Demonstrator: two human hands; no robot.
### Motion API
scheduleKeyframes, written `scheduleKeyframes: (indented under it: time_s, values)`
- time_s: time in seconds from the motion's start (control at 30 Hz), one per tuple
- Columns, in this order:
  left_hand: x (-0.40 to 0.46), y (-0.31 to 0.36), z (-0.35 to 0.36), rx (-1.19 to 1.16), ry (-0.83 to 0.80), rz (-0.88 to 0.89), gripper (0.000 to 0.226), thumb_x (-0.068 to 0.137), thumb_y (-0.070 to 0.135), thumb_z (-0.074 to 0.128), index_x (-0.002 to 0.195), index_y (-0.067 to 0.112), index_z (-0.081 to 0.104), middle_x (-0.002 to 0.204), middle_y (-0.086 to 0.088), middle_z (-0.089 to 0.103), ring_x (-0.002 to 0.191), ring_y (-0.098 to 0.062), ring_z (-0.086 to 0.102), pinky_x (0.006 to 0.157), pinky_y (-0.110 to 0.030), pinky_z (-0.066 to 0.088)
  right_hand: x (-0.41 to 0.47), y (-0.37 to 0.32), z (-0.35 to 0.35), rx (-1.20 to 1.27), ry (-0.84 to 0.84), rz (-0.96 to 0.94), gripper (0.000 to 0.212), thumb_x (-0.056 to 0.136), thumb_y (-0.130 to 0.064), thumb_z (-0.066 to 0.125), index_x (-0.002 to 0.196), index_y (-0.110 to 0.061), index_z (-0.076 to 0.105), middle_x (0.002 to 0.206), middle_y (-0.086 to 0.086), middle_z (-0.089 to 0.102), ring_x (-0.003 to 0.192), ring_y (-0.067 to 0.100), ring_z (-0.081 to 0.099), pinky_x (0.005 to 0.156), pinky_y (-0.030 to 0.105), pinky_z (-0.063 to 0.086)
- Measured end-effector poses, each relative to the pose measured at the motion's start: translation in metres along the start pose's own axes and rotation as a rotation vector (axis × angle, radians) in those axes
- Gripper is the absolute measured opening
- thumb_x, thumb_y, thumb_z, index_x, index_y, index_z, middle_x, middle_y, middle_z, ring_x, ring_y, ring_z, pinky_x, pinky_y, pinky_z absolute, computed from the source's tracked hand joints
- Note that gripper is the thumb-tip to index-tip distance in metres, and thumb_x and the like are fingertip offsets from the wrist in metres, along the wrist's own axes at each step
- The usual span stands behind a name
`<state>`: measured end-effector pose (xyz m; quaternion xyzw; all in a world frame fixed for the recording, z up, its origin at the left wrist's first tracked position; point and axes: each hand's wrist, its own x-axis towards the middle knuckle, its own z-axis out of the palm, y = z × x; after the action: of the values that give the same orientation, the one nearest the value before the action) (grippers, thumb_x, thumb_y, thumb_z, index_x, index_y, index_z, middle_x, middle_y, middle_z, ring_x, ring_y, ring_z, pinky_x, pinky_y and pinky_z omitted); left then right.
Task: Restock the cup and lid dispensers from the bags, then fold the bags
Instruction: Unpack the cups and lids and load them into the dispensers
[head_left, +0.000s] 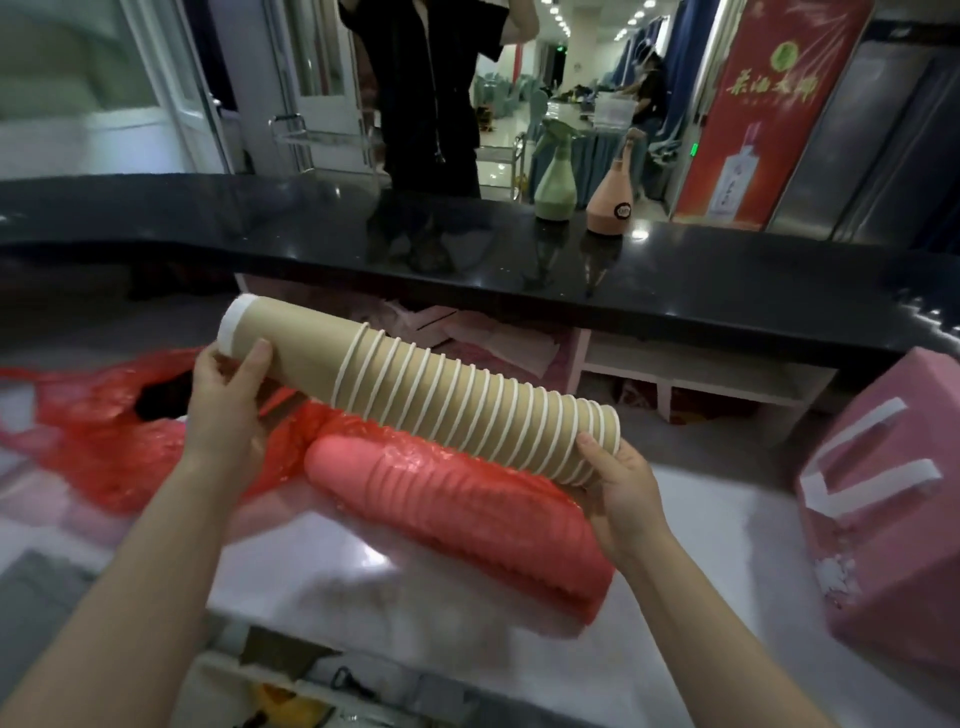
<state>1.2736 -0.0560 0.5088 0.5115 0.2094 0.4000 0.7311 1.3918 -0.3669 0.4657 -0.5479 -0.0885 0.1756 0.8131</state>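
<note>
I hold a long nested stack of tan paper cups (415, 389) on its side above the counter, tilted so its closed white-bottomed end sits higher at my left and its open rim lower at my right. My left hand (228, 395) grips the closed end, thumb curled over the top and fingers underneath; my right hand (621, 488) cups the open end, fingers curled round the last rim. Just below the stack, on the pale glossy worktop (322, 571), lies a red plastic bag (467, 504) with a second stack of cups inside, their rims showing as ridges through the thin film. The bag's loose mouth spreads crumpled to my left, under my left wrist. At the right edge of the worktop stands a pink box (883, 545) with white strips on its side, tilted toward me. Beyond the worktop rises a higher bar of dark polished stone (260, 223), which mirrors the room lights. On it, toward the right, stand a green spray bottle (556, 176) and just beside it a peach-coloured bottle (610, 200). Behind the bar a person in dark clothing (431, 93) stands facing me. Further back runs a bright corridor with ceiling lights, and at the right a tall red advertising stand (753, 114) with gold characters.
</note>
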Motion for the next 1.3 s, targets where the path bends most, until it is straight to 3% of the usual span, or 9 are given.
scheduleKeyframes:
  time_s: [0.27,0.47,0.53,0.63,0.83,0.93,1.07,1.17,1.3]
  values:
    - [-0.112,0.022,-0.105,-0.029,-0.118,-0.124,0.062,0.082,0.032,0.060,0.138,0.012,0.041,0.114,-0.006,0.069,0.104,-0.026,0.066,0.078,-0.047,0.057,-0.038,0.047,0.042,0.082,-0.291,0.205,0.046,0.084,-0.022,0.060,0.127,-0.007,0.056,0.119,0.014,0.066,0.109,0.032,0.063,0.088,0.049,0.051]
    - [-0.189,0.078,-0.188,-0.043,0.070,-0.021,0.052,0.094,0.026,0.035,0.144,0.011,0.036,0.128,-0.010,0.061,0.112,-0.030,0.061,0.084,-0.050,0.054,-0.082,0.079,0.137,-0.051,-0.569,0.209,0.050,0.086,-0.029,0.060,0.134,-0.016,0.049,0.126,0.010,0.061,0.113,0.030,0.061,0.090,0.045,0.054]
    - [-0.212,0.105,-0.212,-0.007,0.126,0.044,0.051,0.094,0.026,0.048,0.142,0.011,0.039,0.128,-0.008,0.061,0.112,-0.029,0.062,0.081,-0.046,0.055,-0.102,0.088,0.175,-0.061,-0.558,0.184,0.052,0.091,-0.025,0.058,0.139,-0.025,0.037,0.129,0.003,0.054,0.111,0.023,0.060,0.084,0.038,0.056]
    - [-0.246,0.147,-0.241,0.007,0.267,0.128,0.088,0.068,0.042,0.080,0.139,0.009,0.040,0.125,-0.009,0.062,0.106,-0.027,0.065,0.078,-0.045,0.057,-0.138,0.099,0.235,-0.072,-0.587,0.094,0.055,0.096,-0.020,0.053,0.138,-0.042,0.025,0.125,-0.006,0.046,0.111,0.016,0.055,0.089,0.042,0.053]
    - [-0.313,0.242,-0.311,0.106,0.446,0.277,0.125,0.036,0.056,0.091,0.141,0.013,0.040,0.128,-0.014,0.060,0.108,-0.033,0.063,0.080,-0.048,0.057,-0.225,0.117,0.353,-0.067,-0.789,0.014,0.055,0.093,-0.011,0.057,0.134,-0.035,0.030,0.121,-0.006,0.049,0.105,0.012,0.058,0.072,0.027,0.057]
    - [-0.341,0.297,-0.353,0.145,0.493,0.353,0.115,0.035,0.056,0.091,0.134,0.017,0.046,0.119,-0.008,0.065,0.098,-0.027,0.068,0.074,-0.044,0.058,-0.280,0.122,0.413,-0.117,-0.874,-0.021,0.063,0.087,-0.006,0.062,0.139,-0.026,0.033,0.132,0.001,0.043,0.112,0.014,0.053,0.083,0.037,0.055]
    - [-0.376,0.364,-0.413,0.230,0.519,0.472,0.070,0.054,0.047,0.084,0.115,0.028,0.057,0.107,0.000,0.071,0.094,-0.024,0.069,0.070,-0.040,0.058,-0.348,0.124,0.487,-0.194,-1.003,-0.024,0.061,0.079,-0.014,0.064,0.136,-0.018,0.044,0.136,0.009,0.039,0.118,0.027,0.052,0.096,0.052,0.049]
    - [-0.398,0.400,-0.455,0.252,0.548,0.544,0.049,0.068,0.040,0.078,0.112,0.029,0.060,0.109,0.001,0.071,0.097,-0.023,0.069,0.070,-0.037,0.058,-0.386,0.126,0.539,-0.138,-1.145,-0.019,0.035,0.076,-0.007,0.059,0.104,-0.027,0.064,0.112,0.017,0.057,0.096,0.020,0.063,0.080,0.039,0.058]
    - [-0.414,0.447,-0.499,0.269,0.637,0.630,0.032,0.076,0.034,0.068,0.107,0.032,0.060,0.103,0.006,0.072,0.092,-0.019,0.071,0.067,-0.036,0.058,-0.424,0.119,0.602,-0.012,-1.258,0.020,0.039,0.085,0.003,0.054,0.086,-0.032,0.070,0.086,-0.005,0.071,0.084,0.010,0.069,0.068,0.024,0.055]
